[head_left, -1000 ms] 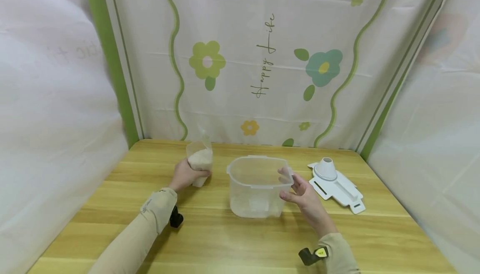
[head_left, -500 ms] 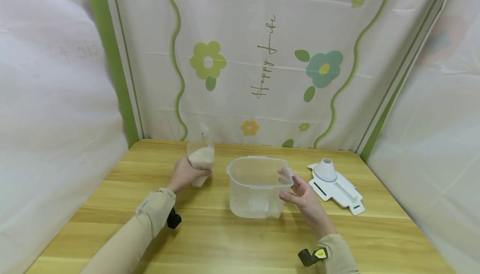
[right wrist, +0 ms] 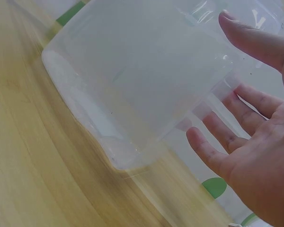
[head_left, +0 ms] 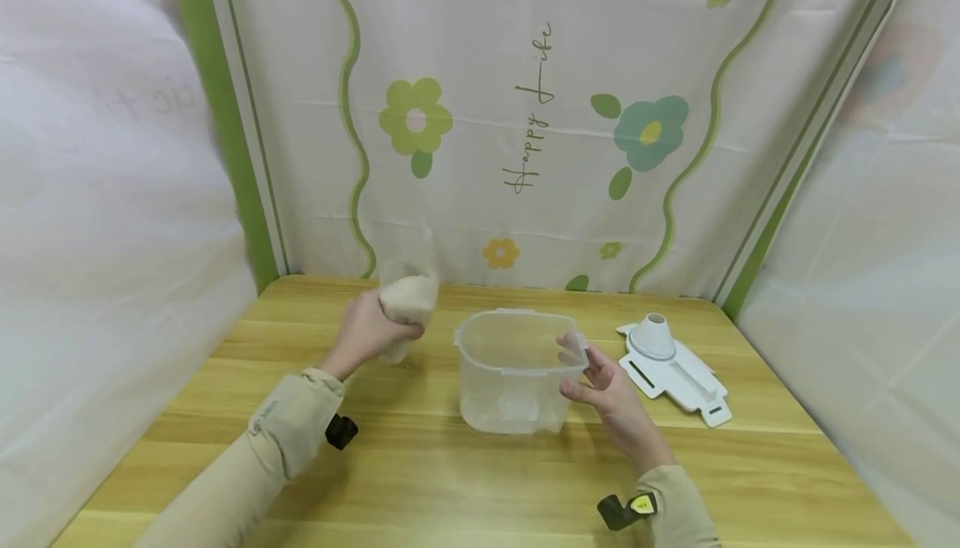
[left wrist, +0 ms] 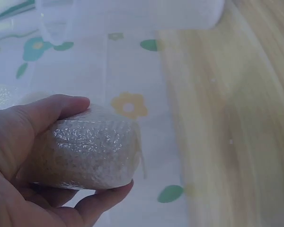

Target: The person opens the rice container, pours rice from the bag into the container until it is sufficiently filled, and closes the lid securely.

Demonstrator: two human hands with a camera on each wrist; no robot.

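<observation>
Gripping a clear plastic bag of off-white grains with my left hand, fingers and thumb wrapped round it, left of the translucent, open-topped plastic tub. My right hand sits at the tub's right side, fingers relaxed, thumb apart from them. Flat white plastic piece with a cone lies right of the tub.

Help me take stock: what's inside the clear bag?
Pale, grainy contents show in the lower part of the clear bag; whatever the left hand covers cannot be seen.
</observation>
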